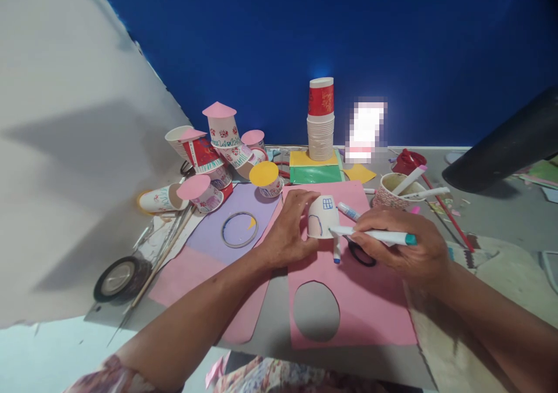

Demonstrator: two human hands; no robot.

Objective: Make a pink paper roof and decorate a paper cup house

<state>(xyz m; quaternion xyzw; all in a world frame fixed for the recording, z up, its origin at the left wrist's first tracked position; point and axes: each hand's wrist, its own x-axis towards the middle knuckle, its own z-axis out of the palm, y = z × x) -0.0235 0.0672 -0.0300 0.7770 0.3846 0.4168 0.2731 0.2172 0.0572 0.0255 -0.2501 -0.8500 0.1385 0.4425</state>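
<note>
My left hand (293, 230) is closed around the side of a small white paper cup (323, 223), turned upside down over the pink paper (366, 317). A blue window and a door outline are drawn on the cup. My right hand (407, 247) grips a white marker pen (386, 237) with a teal end, its tip at the cup's lower right side. Another white marker (347, 211) and a blue-ended marker (337, 250) lie just beside the cup. Black scissors handles (362, 254) show partly beneath my right hand.
Decorated paper cups with pink roofs (219, 110) stand at the back left. A tall cup stack (321, 134) rises behind. A pen cup (389, 190) holds markers at right. Black tape (120, 279) and a tape ring (239, 230) lie at left. A dark cylinder (501, 143) leans far right.
</note>
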